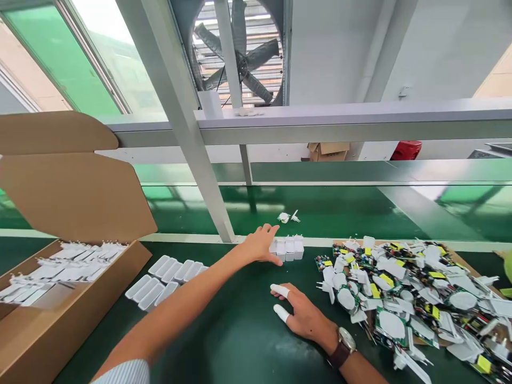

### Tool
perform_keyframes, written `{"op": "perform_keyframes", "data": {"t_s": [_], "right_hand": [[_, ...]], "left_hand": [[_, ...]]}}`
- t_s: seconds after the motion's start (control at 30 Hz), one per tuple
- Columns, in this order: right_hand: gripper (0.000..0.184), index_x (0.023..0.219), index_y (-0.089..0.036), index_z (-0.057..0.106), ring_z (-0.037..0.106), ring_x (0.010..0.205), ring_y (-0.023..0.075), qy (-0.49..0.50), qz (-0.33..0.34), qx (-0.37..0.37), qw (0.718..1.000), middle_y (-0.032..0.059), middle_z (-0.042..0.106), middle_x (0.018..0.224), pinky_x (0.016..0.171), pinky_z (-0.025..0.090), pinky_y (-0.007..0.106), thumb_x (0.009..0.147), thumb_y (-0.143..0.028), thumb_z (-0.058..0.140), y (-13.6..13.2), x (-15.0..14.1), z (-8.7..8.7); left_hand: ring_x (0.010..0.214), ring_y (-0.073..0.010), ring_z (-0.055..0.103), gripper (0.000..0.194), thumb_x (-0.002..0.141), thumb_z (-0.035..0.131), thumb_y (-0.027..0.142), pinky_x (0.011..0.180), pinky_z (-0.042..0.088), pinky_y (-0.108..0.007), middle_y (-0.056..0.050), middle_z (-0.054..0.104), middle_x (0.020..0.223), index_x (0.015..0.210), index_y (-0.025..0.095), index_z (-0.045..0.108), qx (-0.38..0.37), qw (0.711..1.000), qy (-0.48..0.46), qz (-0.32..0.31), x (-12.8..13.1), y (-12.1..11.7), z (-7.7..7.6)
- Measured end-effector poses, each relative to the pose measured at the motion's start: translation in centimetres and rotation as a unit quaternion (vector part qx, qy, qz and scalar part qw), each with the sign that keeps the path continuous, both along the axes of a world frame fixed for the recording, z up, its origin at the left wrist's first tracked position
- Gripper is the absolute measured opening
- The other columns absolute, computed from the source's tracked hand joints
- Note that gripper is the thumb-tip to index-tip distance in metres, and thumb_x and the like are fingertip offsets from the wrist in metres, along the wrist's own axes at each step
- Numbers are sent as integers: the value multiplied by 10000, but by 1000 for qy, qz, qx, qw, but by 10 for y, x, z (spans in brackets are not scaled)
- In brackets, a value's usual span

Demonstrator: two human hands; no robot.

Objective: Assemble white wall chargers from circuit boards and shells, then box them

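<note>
My left hand [261, 244] reaches to the back of the green work surface, at the left end of a small cluster of white plastic pieces [288, 247]. Its thumb and fingers are spread around that end; whether they touch a piece I cannot tell. My right hand [301, 313] rests low over the surface with white covers on two fingertips, thumb and forefinger apart and nothing between them. Right of it lies a heap of green circuit boards with white plastic parts, wires and yellow pieces [404, 298]. White oblong shells [160, 280] stand in rows beyond my left forearm.
An open cardboard box [108, 288] at the left holds stacked white parts [68, 269]. Two small white pieces [284, 217] lie on the green conveyor belt [340, 210] behind the bench. A slanted metal post [192, 133] stands between bench and belt.
</note>
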State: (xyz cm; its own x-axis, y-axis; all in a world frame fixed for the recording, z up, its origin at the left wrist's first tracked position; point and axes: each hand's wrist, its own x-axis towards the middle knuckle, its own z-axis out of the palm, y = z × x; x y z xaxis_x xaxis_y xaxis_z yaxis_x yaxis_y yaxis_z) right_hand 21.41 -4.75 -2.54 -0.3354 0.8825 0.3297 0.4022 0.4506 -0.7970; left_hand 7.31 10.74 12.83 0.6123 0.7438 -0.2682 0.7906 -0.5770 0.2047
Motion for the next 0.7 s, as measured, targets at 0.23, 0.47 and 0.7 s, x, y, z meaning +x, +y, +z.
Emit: {"op": "perform_keyframes", "data": {"t_s": [0.23, 0.47, 0.7], "right_hand": [[518, 1457, -244, 459, 620, 1114, 238, -52, 11, 72, 996, 101, 649, 1239, 1007, 547, 431, 952, -146, 524, -1, 8, 5], [430, 1413, -247, 491, 600, 1170, 257, -4, -157, 156, 975, 121, 624, 1233, 1041, 518, 454, 1001, -146, 420, 2, 11, 22], [629, 1525, -164, 340, 534, 1262, 315, -16, -285, 68, 956, 185, 514, 1379, 1065, 490, 534, 903, -111, 418, 16, 19, 20]], "left_hand": [[1074, -347, 666, 606, 670, 832, 506, 866, 536, -402, -72, 707, 1164, 1207, 288, 657, -9, 998, 52, -42, 40, 21, -15], [1334, -381, 499, 968, 585, 889, 426, 988, 500, -415, -121, 543, 1434, 1444, 268, 473, 7, 999, 37, -27, 4, 19, -25], [1214, -332, 604, 658, 659, 842, 256, 1035, 474, -388, -83, 634, 1308, 1274, 226, 609, -22, 999, -22, -7, -13, 10, -33]]}}
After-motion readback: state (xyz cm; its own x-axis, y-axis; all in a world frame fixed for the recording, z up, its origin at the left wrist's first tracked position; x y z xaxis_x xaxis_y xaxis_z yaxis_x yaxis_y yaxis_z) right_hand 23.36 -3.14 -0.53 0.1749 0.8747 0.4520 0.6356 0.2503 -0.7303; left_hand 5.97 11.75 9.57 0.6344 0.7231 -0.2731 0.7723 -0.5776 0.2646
